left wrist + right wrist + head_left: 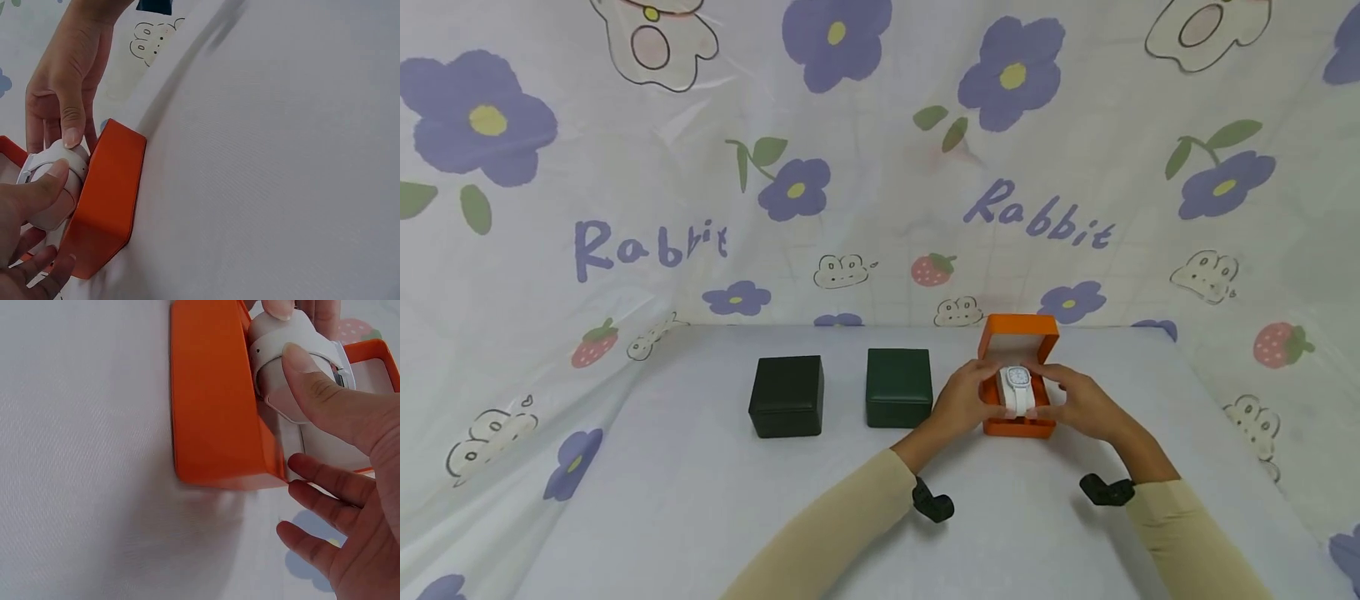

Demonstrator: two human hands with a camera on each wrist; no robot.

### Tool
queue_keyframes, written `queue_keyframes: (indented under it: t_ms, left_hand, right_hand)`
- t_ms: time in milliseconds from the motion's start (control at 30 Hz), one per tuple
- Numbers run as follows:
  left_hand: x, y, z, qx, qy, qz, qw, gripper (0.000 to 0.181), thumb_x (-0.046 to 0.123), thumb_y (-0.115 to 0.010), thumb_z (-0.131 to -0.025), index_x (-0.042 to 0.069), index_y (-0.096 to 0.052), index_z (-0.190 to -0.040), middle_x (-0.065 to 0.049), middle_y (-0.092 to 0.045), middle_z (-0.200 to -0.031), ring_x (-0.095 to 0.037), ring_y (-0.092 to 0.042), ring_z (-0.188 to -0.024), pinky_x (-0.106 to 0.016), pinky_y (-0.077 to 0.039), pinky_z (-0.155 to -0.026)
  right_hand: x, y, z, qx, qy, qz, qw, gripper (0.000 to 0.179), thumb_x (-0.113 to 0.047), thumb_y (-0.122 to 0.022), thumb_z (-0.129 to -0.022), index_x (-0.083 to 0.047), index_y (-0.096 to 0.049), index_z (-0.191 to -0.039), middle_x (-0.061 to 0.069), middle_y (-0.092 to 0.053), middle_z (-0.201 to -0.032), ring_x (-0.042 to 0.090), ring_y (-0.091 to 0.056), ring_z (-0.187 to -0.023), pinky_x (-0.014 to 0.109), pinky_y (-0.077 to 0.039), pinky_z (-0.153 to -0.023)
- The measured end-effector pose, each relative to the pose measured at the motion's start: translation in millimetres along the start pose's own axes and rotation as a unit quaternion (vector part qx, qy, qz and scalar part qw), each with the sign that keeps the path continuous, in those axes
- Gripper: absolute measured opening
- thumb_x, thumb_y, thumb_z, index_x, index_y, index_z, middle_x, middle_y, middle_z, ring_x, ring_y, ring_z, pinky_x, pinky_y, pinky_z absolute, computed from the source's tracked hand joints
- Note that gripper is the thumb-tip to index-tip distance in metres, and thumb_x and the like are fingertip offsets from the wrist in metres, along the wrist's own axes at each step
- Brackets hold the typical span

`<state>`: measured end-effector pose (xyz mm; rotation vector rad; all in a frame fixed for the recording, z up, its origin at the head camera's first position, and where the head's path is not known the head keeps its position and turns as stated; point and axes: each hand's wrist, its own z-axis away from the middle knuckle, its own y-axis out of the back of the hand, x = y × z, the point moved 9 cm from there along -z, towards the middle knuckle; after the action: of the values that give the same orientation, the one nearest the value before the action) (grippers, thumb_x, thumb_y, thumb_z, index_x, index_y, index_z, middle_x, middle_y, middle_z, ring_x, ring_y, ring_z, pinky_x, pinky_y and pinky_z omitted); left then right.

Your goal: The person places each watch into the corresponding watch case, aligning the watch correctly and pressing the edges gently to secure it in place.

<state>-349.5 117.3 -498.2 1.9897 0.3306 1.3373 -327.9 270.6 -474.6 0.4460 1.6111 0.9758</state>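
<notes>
A white wristwatch (1018, 379), its strap wrapped round a pale cushion (289, 394), sits at the opening of an orange watch box (1018, 429). The box's lid (1018, 323) stands raised at the back. From the left, my left hand (958, 400) grips the watch and cushion, thumb (49, 187) on the strap. My right hand (1086, 407) holds the same watch and cushion from the other side, its thumb (312, 387) against the strap. In the right wrist view, its lower fingers are spread beside the box. The cushion's underside is hidden inside the box.
A dark green box (898, 387) with its lid down stands just left of my left hand. Farther left is a black box (786, 396), also closed. Behind the white table (700, 517) hangs a sheet (880, 167) printed with flowers and rabbits.
</notes>
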Motion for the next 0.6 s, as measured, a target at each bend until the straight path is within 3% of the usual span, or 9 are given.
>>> queue_keyframes:
  t_ms: [300,600]
  left_hand:
    - [-1.3,-4.6,-2.3,-0.021,0.019,-0.007,0.9996,0.077,0.034,-0.087,-0.08,0.015,-0.055,-0.148,-0.001,-0.056,-0.143,-0.014,-0.054,-0.128,-0.025,-0.046,-0.108]
    - [-1.3,-10.9,-9.5,-0.031,0.009,-0.038,0.9987,0.074,0.033,-0.088,-0.08,0.014,-0.058,-0.145,-0.001,-0.056,-0.145,-0.015,-0.053,-0.131,-0.025,-0.044,-0.11]
  right_hand:
    - [3.8,-1.5,1.3,-0.01,0.0,-0.001,1.0,0.082,-0.029,-0.083,-0.086,0.004,-0.044,-0.15,0.03,-0.046,-0.149,0.052,-0.044,-0.134,0.067,-0.041,-0.106]
    - [3.1,-0.7,-0.3,-0.015,0.004,-0.004,0.9999,0.078,-0.022,-0.083,-0.087,0.005,-0.045,-0.149,0.03,-0.047,-0.148,0.052,-0.044,-0.133,0.067,-0.043,-0.105]
